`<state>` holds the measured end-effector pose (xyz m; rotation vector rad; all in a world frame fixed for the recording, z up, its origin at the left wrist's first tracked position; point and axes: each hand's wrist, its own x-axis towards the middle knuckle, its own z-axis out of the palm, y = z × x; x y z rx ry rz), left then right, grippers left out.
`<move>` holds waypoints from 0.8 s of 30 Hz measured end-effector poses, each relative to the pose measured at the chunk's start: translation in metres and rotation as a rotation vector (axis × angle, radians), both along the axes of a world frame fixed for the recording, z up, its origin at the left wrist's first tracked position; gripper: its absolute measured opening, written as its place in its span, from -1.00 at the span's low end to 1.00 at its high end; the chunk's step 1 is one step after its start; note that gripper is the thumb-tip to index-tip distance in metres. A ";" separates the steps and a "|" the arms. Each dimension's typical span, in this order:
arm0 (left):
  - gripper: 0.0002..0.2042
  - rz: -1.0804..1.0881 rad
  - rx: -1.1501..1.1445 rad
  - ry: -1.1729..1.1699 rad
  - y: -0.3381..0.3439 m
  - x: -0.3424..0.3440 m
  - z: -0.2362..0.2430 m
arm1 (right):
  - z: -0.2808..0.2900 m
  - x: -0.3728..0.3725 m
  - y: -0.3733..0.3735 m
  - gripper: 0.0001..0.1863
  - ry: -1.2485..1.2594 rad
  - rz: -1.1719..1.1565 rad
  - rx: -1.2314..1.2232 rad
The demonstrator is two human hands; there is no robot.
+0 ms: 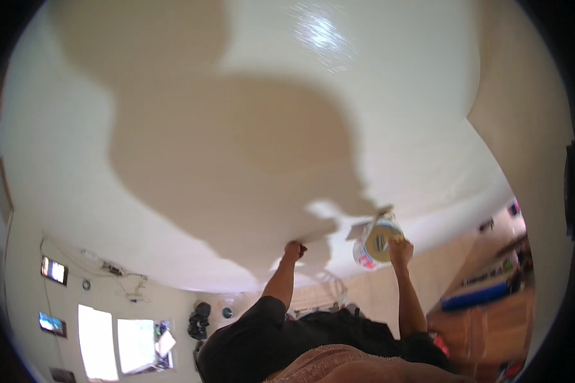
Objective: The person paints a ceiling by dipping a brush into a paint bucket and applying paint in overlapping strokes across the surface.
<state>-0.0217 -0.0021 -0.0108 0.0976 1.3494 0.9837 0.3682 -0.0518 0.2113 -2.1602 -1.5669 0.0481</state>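
A large, pale wall (415, 121) fills the view in front of me, with my broad shadow across it. My right hand (400, 251) is closed at the near rim of a round white bucket (366, 250) with coloured print on its side. The bucket tilts toward me and shows a tan inside with a small grey shape in it. A thin flat piece (384, 209) sticks up at its far rim. My left hand (294, 249) is raised close to the wall with its fingers curled. Whatever it may hold is too small to make out.
At the lower left are two bright windows (136, 345), small screens (54, 270) and loose cables (112, 268) along a wall. A dark bag (199, 320) hangs nearby. On the right stand brown wooden furniture (485, 325) and a long blue object (481, 296).
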 end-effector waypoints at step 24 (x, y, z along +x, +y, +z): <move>-0.77 -0.083 0.172 0.082 0.015 -0.041 -0.049 | -0.025 0.007 0.025 -0.79 -0.106 0.309 0.338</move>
